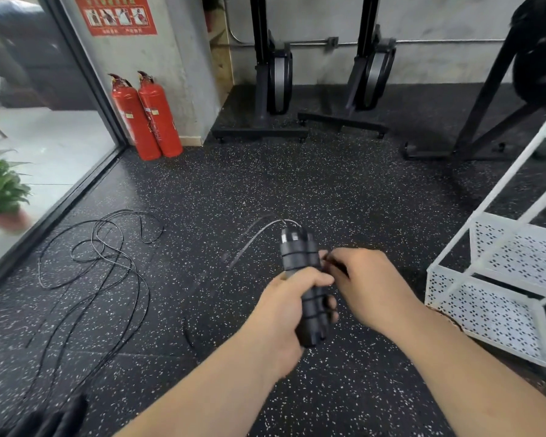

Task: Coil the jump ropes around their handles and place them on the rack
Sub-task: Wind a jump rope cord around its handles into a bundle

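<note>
Left hand (284, 307) has its grip clenched round the paired black jump-rope handles (297, 257), several turns on, right hand (366, 279) pinching the cord, more thin black ropes (101, 257) tangled on the floor's left side, white perforated metal rack (501, 279) not yet reached.

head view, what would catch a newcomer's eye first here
At centre, the left hand grips black jump rope handles banded with coils while the right hand pinches the cord beside them. Loose black ropes sprawl on the floor at left, two red fire extinguishers stand beyond them, and a white rack sits at right.
</note>
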A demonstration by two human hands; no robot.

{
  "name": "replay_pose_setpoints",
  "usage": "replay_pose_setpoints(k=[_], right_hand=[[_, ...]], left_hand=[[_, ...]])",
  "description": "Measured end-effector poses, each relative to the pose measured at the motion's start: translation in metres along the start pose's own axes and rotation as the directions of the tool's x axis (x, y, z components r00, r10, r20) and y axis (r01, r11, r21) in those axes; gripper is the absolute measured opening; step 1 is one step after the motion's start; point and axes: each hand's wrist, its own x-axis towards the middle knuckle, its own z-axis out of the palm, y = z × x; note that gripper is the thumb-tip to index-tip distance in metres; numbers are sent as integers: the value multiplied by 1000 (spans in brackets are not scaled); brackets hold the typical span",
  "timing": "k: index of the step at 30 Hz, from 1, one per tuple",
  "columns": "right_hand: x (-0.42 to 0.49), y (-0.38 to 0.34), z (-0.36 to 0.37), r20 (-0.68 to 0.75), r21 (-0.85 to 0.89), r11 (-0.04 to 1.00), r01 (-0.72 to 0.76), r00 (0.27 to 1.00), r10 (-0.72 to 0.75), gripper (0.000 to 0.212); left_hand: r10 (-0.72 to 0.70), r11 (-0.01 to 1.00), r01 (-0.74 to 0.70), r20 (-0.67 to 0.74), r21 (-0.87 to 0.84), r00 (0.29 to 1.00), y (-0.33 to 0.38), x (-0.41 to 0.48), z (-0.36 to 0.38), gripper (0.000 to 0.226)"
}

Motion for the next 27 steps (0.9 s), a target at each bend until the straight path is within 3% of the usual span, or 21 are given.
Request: replay_pose_setpoints(k=[3, 7, 11, 13, 16, 18, 20, 22, 24, 27], right_hand=[[-1, 1, 0, 25, 25, 999, 29, 999, -29, 17], [-1, 4, -8, 134, -3, 1000, -2, 991, 2, 21], [1, 6, -17, 72, 35, 999, -19, 997, 16, 22], [2, 6, -17, 7, 25, 999, -23, 1000, 23, 24], [4, 10, -17, -85, 0, 998, -63, 994, 63, 22], [4, 14, -16, -111, -54, 994, -91, 990, 85, 23], [3, 18, -13, -107, -132, 985, -113, 989, 99, 29], [1, 21, -11, -83, -187, 976, -114, 992, 100, 35], [0, 22, -9, -25, -261, 959, -111, 994, 108, 46], [0, 22, -7, 27, -335, 936, -112, 991, 128, 55]], left_hand=[[-14, 999, 12, -31, -51, 999, 2, 3, 0, 38], [99, 990, -114, -170, -84, 980, 34, 14, -15, 37], [156, 969, -197, -247, -149, 956, 62, 23, -36, 40], [161, 984, -174, -247, -30, 955, 61, 24, -40, 41], [150, 922, -46, -244, 384, 958, 56, 26, -45, 40], [189, 695, 12, -198, 718, 962, 53, 25, -48, 33], [327, 289, 3, -102, 957, 940, 50, 20, -46, 21], [441, -98, 20, 26, 995, 897, 45, 14, -41, 23], [496, -237, 19, 104, 971, 862, 45, 11, -38, 30], [538, -302, 13, 159, 953, 828, 46, 11, -38, 39]])
